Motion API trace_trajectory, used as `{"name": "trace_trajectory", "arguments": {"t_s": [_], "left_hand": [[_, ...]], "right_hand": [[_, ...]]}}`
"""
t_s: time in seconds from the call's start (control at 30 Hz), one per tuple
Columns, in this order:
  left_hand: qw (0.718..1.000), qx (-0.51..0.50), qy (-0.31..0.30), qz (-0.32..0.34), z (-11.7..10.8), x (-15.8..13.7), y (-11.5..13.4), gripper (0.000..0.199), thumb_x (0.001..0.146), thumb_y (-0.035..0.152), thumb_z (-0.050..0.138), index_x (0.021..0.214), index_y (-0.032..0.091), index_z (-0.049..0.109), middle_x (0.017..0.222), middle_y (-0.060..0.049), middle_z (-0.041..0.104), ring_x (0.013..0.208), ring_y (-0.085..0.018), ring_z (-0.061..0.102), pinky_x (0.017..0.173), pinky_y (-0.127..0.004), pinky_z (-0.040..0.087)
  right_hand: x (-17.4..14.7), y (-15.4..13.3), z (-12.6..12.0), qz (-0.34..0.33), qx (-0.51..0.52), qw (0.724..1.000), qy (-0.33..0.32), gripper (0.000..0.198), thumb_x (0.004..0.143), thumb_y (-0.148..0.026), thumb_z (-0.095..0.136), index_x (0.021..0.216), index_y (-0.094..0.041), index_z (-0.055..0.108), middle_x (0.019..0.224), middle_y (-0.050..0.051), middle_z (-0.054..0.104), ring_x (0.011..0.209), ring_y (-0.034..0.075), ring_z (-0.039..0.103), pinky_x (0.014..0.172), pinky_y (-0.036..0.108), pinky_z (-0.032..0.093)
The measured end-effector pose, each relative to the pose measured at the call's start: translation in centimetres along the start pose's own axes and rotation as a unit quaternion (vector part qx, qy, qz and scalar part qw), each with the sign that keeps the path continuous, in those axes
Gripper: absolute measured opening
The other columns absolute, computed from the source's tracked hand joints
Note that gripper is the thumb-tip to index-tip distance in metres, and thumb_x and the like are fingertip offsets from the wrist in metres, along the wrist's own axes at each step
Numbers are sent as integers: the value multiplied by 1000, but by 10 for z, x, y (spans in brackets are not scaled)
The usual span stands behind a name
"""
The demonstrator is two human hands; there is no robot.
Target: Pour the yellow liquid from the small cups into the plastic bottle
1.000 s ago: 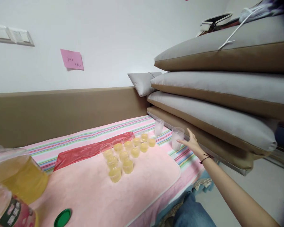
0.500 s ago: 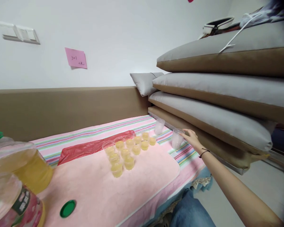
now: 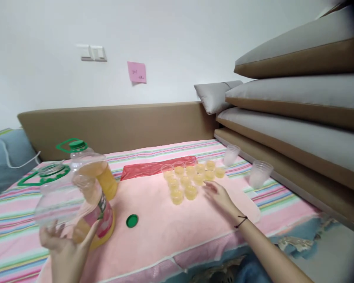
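My left hand [image 3: 65, 244] is in front of a large clear jug of yellow drink [image 3: 104, 214], its fingers and thumb spread; whether it touches the jug I cannot tell. This jug has a green handle, a pink label and an uncapped mouth. Over the pink mat, my right hand [image 3: 220, 195] is empty with its fingers loosely apart, just right of several small clear plastic cups [image 3: 177, 196] holding yellow drink. A green cap [image 3: 132, 221] lies on the mat between the jug and the cups.
Behind the open jug stands a second jug [image 3: 109, 182] with its green cap on. Stacks of clear cups stand at the right [image 3: 260, 175] and farther back [image 3: 231, 155]. A red plastic bag [image 3: 141, 169] lies behind the cups. Grey-brown cushions [image 3: 301, 88] are piled at the right.
My right hand has left the cup stack at the right and moved left towards the filled cups, empty. My left hand has come into view by the open jug. The view has turned left.
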State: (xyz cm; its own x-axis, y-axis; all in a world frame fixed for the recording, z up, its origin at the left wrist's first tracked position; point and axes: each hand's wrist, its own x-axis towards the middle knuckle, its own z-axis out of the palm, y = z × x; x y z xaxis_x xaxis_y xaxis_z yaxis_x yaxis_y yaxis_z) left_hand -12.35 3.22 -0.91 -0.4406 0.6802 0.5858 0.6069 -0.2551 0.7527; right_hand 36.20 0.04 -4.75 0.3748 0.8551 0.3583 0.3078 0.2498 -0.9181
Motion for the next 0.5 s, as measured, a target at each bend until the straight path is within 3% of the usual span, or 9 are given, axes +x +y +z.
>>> {"name": "trace_trajectory", "arguments": {"t_s": [0.07,0.17,0.33,0.5], "left_hand": [[999,20,-16,30,1,0,-6,143,41,79,80,150,30,2,157,-20,23,137,-43,41,101,-68,47],[999,11,-24,27,2,-4,-8,134,51,70,79,149,23,3,154,-24,24,138,-42,40,106,-65,45],[1000,-20,-22,-6,0,-16,3,123,60,56,81,150,19,6,155,-24,18,147,-36,27,119,-56,31],[998,49,12,-49,5,-25,15,145,50,59,89,154,17,-3,157,-26,14,150,-39,18,123,-58,24]], "right_hand": [[-5,15,30,21,22,999,-27,47,60,-40,81,103,-25,71,110,10,75,102,30,71,89,47,57],[-7,28,52,40,40,998,-41,60,54,-37,83,111,-23,67,120,12,72,109,31,69,96,49,54],[-8,34,59,65,36,996,-40,61,57,-39,83,114,-24,66,125,13,69,115,37,65,101,59,49],[-7,48,58,78,29,996,-38,64,53,-45,87,112,-29,67,128,11,68,117,41,62,100,64,47]]}}
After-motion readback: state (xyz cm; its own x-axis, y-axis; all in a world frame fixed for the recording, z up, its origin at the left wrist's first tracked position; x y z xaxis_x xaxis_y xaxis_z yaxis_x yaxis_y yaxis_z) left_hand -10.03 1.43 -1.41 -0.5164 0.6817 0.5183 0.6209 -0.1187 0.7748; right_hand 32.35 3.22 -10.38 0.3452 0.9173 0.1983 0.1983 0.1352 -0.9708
